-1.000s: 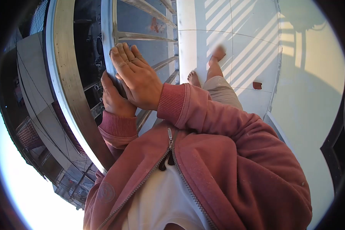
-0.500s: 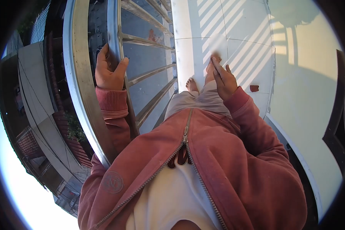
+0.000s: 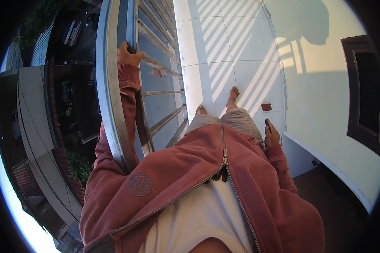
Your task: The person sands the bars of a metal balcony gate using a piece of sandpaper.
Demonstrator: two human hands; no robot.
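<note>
My left hand (image 3: pixel 128 55) is at the metal railing (image 3: pixel 109 80), its fingers curled over the inner rail and its thumb stretched out to the right. Part of those fingers is hidden behind the rail. On the other side, my right hand (image 3: pixel 272 134) hangs low beside my hip. Its fingers are stretched out and it holds nothing that I can see. A small reddish-brown piece (image 3: pixel 266 107) lies on the tiled floor (image 3: pixel 249 46) just beyond that hand.
The railing with its crossbars runs along my left, with roofs, wires and plants (image 3: pixel 78 166) far below. On my right stands a pale wall (image 3: pixel 316 101) with a dark-framed opening (image 3: pixel 365 97). My bare feet (image 3: pixel 233 93) are on the tiles, where striped shadows fall.
My right hand has swung back towards my hip. My left hand sits farther ahead along the railing. My feet have shifted, and the reddish-brown piece appears lower and nearer.
</note>
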